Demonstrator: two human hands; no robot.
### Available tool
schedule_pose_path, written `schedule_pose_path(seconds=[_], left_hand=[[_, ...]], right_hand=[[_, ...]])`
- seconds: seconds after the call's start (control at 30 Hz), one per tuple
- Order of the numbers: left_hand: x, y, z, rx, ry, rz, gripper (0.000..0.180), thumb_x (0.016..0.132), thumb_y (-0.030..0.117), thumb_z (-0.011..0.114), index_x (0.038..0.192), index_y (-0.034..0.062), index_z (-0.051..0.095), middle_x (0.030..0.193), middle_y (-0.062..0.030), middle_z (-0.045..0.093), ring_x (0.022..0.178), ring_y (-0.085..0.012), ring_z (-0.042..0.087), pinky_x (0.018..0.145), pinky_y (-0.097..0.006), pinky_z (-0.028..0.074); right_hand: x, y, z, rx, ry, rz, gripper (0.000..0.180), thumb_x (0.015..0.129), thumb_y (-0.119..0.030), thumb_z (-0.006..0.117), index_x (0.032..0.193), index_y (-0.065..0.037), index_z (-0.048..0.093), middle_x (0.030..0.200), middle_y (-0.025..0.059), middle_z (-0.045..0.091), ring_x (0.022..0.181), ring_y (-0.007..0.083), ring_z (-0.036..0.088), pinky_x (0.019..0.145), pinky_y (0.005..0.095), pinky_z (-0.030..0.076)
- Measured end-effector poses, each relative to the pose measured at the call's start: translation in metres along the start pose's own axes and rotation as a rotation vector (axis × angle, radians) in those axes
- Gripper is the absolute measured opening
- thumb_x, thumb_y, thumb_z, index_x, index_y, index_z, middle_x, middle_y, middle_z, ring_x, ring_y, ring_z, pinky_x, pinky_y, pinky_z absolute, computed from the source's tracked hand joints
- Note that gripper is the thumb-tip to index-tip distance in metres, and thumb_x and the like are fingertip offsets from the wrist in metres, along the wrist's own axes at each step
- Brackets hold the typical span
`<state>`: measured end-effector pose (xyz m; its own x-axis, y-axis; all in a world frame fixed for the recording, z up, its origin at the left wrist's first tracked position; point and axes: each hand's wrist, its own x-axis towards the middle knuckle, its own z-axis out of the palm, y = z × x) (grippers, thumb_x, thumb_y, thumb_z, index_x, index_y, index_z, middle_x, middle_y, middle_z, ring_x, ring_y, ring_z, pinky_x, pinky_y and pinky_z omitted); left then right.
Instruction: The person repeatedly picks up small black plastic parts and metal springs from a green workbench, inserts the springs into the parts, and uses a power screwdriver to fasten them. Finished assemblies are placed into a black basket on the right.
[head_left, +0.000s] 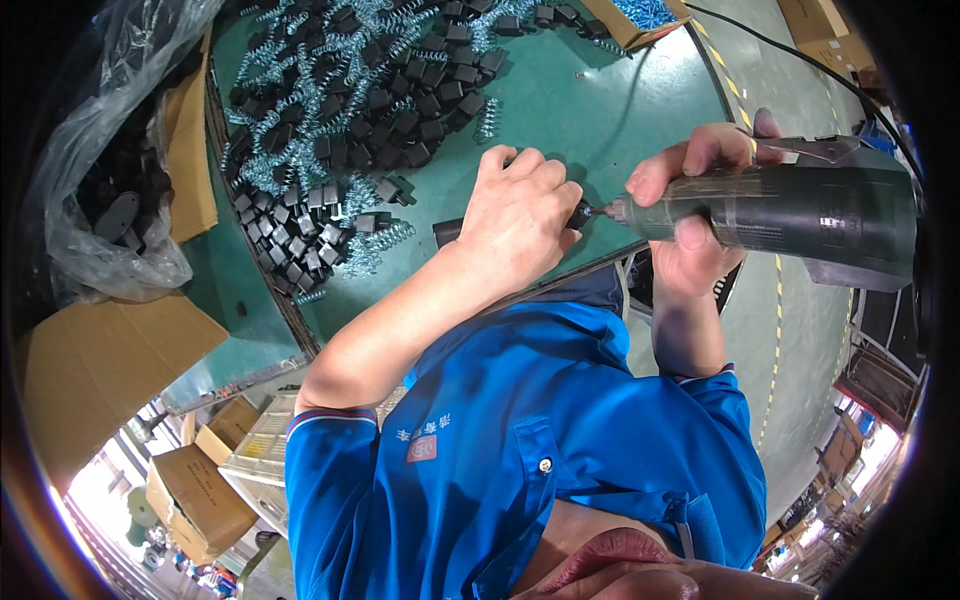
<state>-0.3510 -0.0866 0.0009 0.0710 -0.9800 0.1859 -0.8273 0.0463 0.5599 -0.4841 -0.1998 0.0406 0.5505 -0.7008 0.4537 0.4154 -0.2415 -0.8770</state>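
My right hand (pixel 695 215) is wrapped round a dark power screwdriver (pixel 790 215), held level with its tip pointing left. The tip meets the end of a black part (pixel 447 233) close to the table's near edge. Over that part my left hand (pixel 522 208) is closed, hiding most of it, so its full shape cannot be made out. Left of my left hand lie coiled metal springs (pixel 378 247) and small black blocks (pixel 300 235). A bigger heap of black blocks (pixel 400 125) mixed with springs spreads beyond them.
The green table (pixel 590 115) carries all this. A cardboard box of blue screws (pixel 640 18) sits at the far right corner. At left, a plastic-lined carton (pixel 185 150) holds black parts. A black cable (pixel 790 50) runs at upper right, above the floor (pixel 750 330).
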Motion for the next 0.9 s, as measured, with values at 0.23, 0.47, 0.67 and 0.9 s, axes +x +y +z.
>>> schedule_pose_path(seconds=[0.23, 0.47, 0.67, 0.9], left_hand=[[0.000, -0.001, -0.002, 0.069, -0.068, -0.004, 0.027, 0.070, 0.028, 0.080, 0.089, 0.0103, 0.070, 0.091, -0.0034, 0.061, 0.103, -0.0220, 0.056, 0.098, -0.044, 0.037], [-0.001, -0.002, 0.004, 0.097, -0.025, -0.001, 0.026, 0.072, 0.031, 0.078, 0.090, 0.0134, 0.070, 0.090, -0.0019, 0.060, 0.100, -0.0206, 0.055, 0.090, -0.040, 0.038], [-0.002, 0.000, 0.000, 0.064, -0.007, -0.005, 0.025, 0.070, 0.030, 0.078, 0.086, 0.0131, 0.070, 0.088, -0.0014, 0.059, 0.096, -0.0207, 0.055, 0.087, -0.040, 0.037], [-0.002, -0.002, 0.004, 0.065, 0.041, 0.034, 0.031, 0.066, 0.030, 0.081, 0.089, 0.0125, 0.071, 0.087, -0.0013, 0.058, 0.096, -0.0203, 0.056, 0.087, -0.040, 0.038]], right_hand=[[0.003, -0.001, 0.000, -0.345, -0.273, -0.092, 0.066, 0.084, -0.034, 0.076, 0.118, 0.000, 0.031, 0.092, 0.0115, 0.053, 0.073, 0.0205, 0.064, 0.070, 0.0332, 0.054], [0.007, 0.005, 0.003, -0.501, -0.390, -0.211, 0.071, 0.085, -0.033, 0.073, 0.124, 0.002, 0.024, 0.088, 0.0160, 0.060, 0.072, 0.0200, 0.063, 0.073, 0.0288, 0.051], [0.005, 0.012, -0.001, -0.345, -0.381, -0.183, 0.075, 0.086, -0.030, 0.074, 0.133, 0.002, 0.024, 0.098, 0.0152, 0.050, 0.072, 0.0214, 0.064, 0.065, 0.0316, 0.054], [0.010, 0.021, 0.007, -0.122, -0.321, -0.109, 0.069, 0.084, -0.017, 0.073, 0.137, 0.000, 0.032, 0.103, 0.0149, 0.048, 0.070, 0.0230, 0.064, 0.061, 0.0331, 0.052]])
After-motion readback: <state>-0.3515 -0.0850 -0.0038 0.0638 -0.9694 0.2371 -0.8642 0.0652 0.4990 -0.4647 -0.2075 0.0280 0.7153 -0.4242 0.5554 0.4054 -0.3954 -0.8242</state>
